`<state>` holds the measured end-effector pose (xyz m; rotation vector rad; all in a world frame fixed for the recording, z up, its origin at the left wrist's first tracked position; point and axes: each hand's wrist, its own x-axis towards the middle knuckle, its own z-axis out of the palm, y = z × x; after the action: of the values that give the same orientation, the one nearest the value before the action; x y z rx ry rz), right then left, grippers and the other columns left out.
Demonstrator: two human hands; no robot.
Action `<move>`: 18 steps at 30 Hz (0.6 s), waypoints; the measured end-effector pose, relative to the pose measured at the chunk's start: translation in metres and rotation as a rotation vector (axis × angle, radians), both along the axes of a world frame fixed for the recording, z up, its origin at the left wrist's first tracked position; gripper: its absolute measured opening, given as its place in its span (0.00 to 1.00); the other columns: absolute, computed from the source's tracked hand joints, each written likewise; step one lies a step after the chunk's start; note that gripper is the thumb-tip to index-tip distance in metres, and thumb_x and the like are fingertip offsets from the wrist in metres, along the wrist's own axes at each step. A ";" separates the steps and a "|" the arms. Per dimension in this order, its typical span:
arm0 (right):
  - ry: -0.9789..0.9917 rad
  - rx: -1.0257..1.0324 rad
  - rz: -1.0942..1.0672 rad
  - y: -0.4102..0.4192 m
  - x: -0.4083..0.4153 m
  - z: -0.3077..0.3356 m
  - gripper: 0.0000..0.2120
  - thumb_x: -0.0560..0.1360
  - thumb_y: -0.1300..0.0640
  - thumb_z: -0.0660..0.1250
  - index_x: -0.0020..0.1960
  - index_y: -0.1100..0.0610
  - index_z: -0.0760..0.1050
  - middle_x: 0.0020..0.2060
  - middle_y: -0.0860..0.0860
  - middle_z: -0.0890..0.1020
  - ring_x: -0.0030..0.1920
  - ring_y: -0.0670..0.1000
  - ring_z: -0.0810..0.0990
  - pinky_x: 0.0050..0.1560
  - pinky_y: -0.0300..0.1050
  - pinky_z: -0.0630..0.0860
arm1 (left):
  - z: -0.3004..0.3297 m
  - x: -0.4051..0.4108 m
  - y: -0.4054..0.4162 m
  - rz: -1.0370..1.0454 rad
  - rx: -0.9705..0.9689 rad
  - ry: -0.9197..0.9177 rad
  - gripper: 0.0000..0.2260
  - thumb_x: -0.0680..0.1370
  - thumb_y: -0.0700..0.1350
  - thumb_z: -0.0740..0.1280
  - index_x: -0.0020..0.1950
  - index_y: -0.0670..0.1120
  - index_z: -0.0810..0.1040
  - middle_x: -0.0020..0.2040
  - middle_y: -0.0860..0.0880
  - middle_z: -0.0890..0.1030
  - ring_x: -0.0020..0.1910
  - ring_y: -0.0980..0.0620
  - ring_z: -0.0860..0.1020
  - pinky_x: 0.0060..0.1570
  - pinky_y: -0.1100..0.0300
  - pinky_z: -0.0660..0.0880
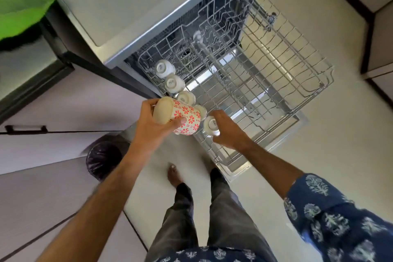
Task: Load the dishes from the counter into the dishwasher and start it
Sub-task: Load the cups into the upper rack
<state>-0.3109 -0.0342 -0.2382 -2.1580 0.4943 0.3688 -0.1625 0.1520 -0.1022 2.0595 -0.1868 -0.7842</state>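
The dishwasher's upper wire rack (276, 66) is pulled out over the open door. Several small white cups stand upside down along its left edge, from the far cup (162, 68) to the nearest cup (211, 126). My left hand (153, 127) grips a cream mug with a red flower pattern (180, 117), held on its side just above the rack's near left corner. My right hand (227, 132) rests on the nearest white cup, fingers curled around it.
The dishwasher's grey top (127, 2) lies to the upper left. A green bowl (19, 4) sits on the dark counter at far left. A black-lined bin (104, 156) stands by the cabinet drawers (53, 112). My feet stand on the pale floor (331, 155).
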 end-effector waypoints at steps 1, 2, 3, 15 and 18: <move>-0.017 -0.024 0.001 0.004 0.002 -0.005 0.39 0.62 0.65 0.77 0.69 0.55 0.66 0.63 0.52 0.70 0.59 0.53 0.73 0.57 0.47 0.76 | -0.004 0.001 0.000 0.006 -0.003 0.003 0.37 0.56 0.62 0.82 0.59 0.57 0.69 0.62 0.49 0.76 0.60 0.51 0.79 0.53 0.46 0.81; -0.022 -0.043 0.004 0.007 0.003 -0.010 0.39 0.62 0.65 0.76 0.70 0.54 0.66 0.63 0.53 0.69 0.58 0.53 0.72 0.55 0.48 0.77 | -0.007 0.002 0.000 0.012 -0.003 0.003 0.39 0.56 0.62 0.82 0.60 0.55 0.69 0.62 0.49 0.77 0.60 0.51 0.79 0.54 0.46 0.81; -0.019 -0.056 0.009 0.011 0.003 -0.015 0.40 0.62 0.66 0.76 0.71 0.54 0.66 0.63 0.53 0.69 0.58 0.53 0.72 0.54 0.48 0.78 | -0.011 0.003 0.001 0.018 -0.004 0.003 0.40 0.55 0.63 0.82 0.61 0.53 0.69 0.62 0.49 0.77 0.60 0.51 0.79 0.54 0.45 0.81; 0.066 -0.410 0.115 0.026 0.001 -0.033 0.42 0.65 0.56 0.78 0.74 0.53 0.62 0.66 0.51 0.70 0.62 0.55 0.69 0.54 0.50 0.78 | -0.025 0.000 0.007 -0.059 -0.038 -0.023 0.39 0.58 0.58 0.82 0.63 0.53 0.68 0.61 0.55 0.75 0.60 0.55 0.78 0.54 0.49 0.81; 0.064 -0.465 0.101 0.026 0.001 -0.037 0.41 0.65 0.58 0.77 0.74 0.53 0.62 0.66 0.51 0.70 0.61 0.55 0.69 0.53 0.49 0.78 | -0.027 -0.001 0.004 -0.091 -0.036 -0.038 0.39 0.58 0.58 0.82 0.63 0.54 0.67 0.60 0.55 0.75 0.59 0.55 0.78 0.54 0.48 0.81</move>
<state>-0.3100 -0.0083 -0.2751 -2.6346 0.5492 0.4100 -0.1633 0.1557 -0.1290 2.0449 -0.3154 -0.7912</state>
